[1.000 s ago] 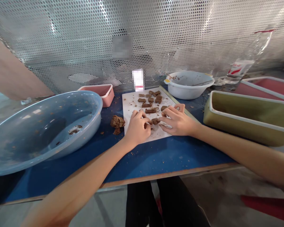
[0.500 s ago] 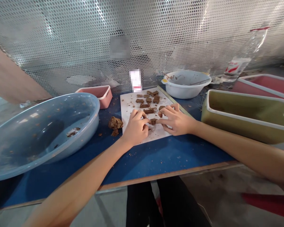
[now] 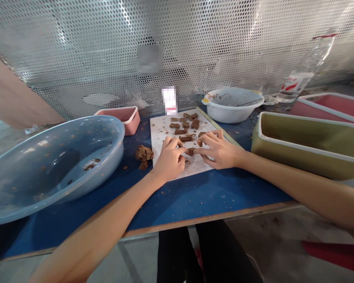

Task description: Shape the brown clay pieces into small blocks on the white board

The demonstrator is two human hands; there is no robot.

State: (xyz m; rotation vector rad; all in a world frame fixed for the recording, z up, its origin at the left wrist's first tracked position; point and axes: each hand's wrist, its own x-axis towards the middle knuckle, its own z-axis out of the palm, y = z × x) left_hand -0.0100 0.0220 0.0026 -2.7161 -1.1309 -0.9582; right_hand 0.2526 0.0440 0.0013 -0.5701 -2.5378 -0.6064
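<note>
My left hand (image 3: 169, 159) and my right hand (image 3: 221, 151) meet over a white board (image 3: 159, 129), fingers bent. Between their fingertips is a small brown piece of clay (image 3: 190, 151), pressed at its two ends and partly hidden. Just beyond lies a clay bar (image 3: 185, 138) with bits sticking out of one end, and behind it another clay bar (image 3: 181, 132). Several smaller shaped clay pieces (image 3: 185, 125) sit farther up the board. A crumbly clay lump (image 3: 144, 153) rests on the blue table, left of the board.
A large blue basin (image 3: 106, 157) takes up the left, with a pink container (image 3: 131, 122) behind it. At the right stand a white basin (image 3: 230, 114), an olive container (image 3: 306, 153), a pink bin (image 3: 330, 108) and a tilted bottle (image 3: 303, 74). Perforated metal (image 3: 106, 47) closes the back.
Almost nothing differs. Both hands stay on the same clay piece, with the right fingertips shifted very slightly to the left.
</note>
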